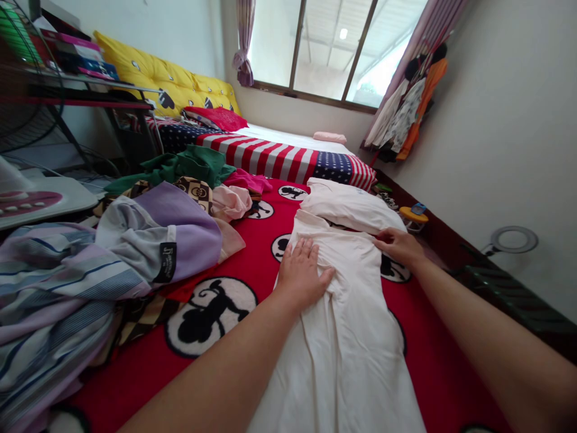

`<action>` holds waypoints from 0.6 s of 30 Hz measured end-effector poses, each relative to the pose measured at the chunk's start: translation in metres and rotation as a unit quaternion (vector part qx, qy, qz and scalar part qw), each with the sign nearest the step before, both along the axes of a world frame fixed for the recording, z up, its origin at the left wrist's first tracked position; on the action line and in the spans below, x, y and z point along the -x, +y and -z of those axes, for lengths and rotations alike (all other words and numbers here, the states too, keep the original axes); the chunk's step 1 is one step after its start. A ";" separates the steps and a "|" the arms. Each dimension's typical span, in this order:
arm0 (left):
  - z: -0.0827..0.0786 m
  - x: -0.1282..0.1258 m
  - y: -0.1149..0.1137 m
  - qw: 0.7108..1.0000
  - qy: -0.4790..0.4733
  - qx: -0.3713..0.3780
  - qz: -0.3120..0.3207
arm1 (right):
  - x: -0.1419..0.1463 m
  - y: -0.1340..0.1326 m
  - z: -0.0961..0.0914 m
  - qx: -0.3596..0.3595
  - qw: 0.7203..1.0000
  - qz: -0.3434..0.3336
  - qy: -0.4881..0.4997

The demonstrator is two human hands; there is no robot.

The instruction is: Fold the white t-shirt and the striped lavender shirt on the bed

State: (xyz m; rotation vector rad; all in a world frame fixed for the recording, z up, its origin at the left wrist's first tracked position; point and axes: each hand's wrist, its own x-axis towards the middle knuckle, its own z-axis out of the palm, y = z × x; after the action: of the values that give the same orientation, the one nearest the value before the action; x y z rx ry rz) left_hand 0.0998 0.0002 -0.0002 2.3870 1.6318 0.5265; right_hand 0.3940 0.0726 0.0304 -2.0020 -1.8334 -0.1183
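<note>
A long white garment (356,337), possibly trousers, lies stretched over a red blanket (252,258) with black-and-white round prints. My left hand (303,270) rests flat on its upper left part, fingers extended, with small creases in the cloth around it. At the upper right corner, my right hand (400,245) pinches the edge of the garment between thumb and fingers. Just beyond the garment's top edge is a white pillow or folded white cloth (351,204); I cannot tell which.
Heaped clothes lie at left: a striped shirt (49,300), a lilac garment (180,213) and a green cloth (189,165). A fan base (45,198) stands at the left edge. Behind is a bed with a flag-patterned cover (270,156). A ring light (514,239) is at right.
</note>
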 end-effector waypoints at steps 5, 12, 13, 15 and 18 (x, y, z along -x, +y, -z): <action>-0.001 -0.001 0.000 1.000 -0.003 -0.003 0.000 | 0.020 -0.039 -0.003 -0.089 0.994 -0.053 -0.044; -0.002 0.000 -0.001 1.000 -0.002 -0.007 -0.001 | 0.024 -0.075 -0.001 0.005 0.971 -0.227 -0.069; -0.002 0.000 -0.001 1.000 -0.002 -0.008 -0.001 | 0.027 -0.075 -0.005 0.014 0.976 -0.201 -0.082; -0.001 0.000 -0.001 1.000 -0.002 -0.010 -0.001 | 0.037 -0.074 -0.012 0.013 0.983 -0.150 -0.107; -0.001 0.000 -0.001 1.000 -0.001 -0.012 -0.001 | 0.052 -0.070 -0.014 -0.030 0.985 -0.136 -0.105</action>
State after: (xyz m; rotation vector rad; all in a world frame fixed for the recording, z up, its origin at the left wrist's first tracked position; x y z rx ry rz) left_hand 0.0999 -0.0008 0.0007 2.4016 1.6373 0.5519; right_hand 0.3418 0.0021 0.0440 -1.7343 -2.1878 -0.3116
